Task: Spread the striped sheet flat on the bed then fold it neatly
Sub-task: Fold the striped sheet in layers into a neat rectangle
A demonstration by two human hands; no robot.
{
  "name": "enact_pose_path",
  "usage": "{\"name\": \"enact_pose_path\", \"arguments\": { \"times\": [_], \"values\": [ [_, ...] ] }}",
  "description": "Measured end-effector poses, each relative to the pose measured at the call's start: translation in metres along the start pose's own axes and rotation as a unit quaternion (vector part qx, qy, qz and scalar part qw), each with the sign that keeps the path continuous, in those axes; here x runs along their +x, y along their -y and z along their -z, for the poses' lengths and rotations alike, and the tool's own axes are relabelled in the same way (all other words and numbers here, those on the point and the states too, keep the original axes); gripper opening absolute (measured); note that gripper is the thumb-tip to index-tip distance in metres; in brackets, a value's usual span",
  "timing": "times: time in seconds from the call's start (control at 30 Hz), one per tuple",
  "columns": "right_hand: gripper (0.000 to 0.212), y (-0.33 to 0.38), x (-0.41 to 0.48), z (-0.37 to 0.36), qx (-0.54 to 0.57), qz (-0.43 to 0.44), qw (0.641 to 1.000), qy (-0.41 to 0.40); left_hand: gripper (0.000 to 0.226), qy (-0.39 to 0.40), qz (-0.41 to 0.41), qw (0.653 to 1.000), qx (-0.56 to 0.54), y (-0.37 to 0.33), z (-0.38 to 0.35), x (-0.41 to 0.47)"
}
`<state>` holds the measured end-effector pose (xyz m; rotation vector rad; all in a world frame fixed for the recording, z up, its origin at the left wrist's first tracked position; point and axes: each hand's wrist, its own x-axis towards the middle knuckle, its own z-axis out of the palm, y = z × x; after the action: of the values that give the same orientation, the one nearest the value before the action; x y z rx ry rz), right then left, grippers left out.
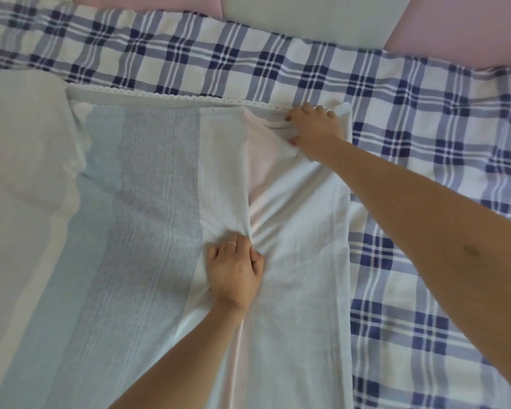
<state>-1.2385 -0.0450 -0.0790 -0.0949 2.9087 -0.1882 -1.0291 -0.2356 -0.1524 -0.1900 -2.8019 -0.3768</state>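
**A:** So, where does the striped sheet [148, 202] lie?

**B:** Across the left and centre of the frame, on the plaid bedcover [425, 113]. Its stripes run top to bottom and its lace-trimmed edge [174, 97] sits along the top.

**A:** And the hands?

**B:** The right hand [314, 128] is at upper centre-right. Its fingers curl over the sheet's top corner with the thumb against the cloth below, so it grips that corner. The left hand [236, 273] is lower, at centre, pinching a gather of the white layer. Creases fan out from the pinch.

**A:** What does the next move turn on?

**B:** The line between the two grips, I'd judge. It runs up and down the frame, roughly along the stripes, and most of the sheet lies left of it. Only a white band lies to the right, toward bare plaid. The hands probably need to travel together across the stripes, or the edge may skew.

**A:** Which hand is nearer?

**B:** The left, at mid-length. The right holds the far corner. The bottom edge is out of frame, so I cannot tell how it lies.

**A:** Is it flat yet?

**B:** Not quite, I'd say. A ridge runs between the hands.
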Motion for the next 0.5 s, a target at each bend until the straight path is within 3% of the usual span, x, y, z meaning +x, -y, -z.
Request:
{"name": "enact_pose_path", "arguments": {
  "times": [0.13, 0.2, 0.33, 0.5],
  "values": [
    [0.036, 0.002, 0.0, -0.003, 0.004, -0.098, 0.995, 0.017, 0.011, 0.037, 0.011, 0.999, -0.015, 0.0, 0.0, 0.001],
    [0.039, 0.004, -0.01, -0.007, 0.043, -0.14, 0.989, -0.014, 0.01, 0.075, 0.03, 0.996, -0.026, -0.001, 0.008, 0.003],
    [0.023, -0.014, -0.028, 0.021, 0.123, -0.18, 0.972, -0.085, 0.01, 0.097, 0.066, 0.988, -0.095, -0.013, 0.035, 0.012],
    [0.025, -0.044, -0.02, 0.047, 0.138, -0.258, 0.953, -0.08, 0.012, 0.119, -0.002, 0.983, -0.139, -0.009, 0.053, 0.02]
  ]
}}
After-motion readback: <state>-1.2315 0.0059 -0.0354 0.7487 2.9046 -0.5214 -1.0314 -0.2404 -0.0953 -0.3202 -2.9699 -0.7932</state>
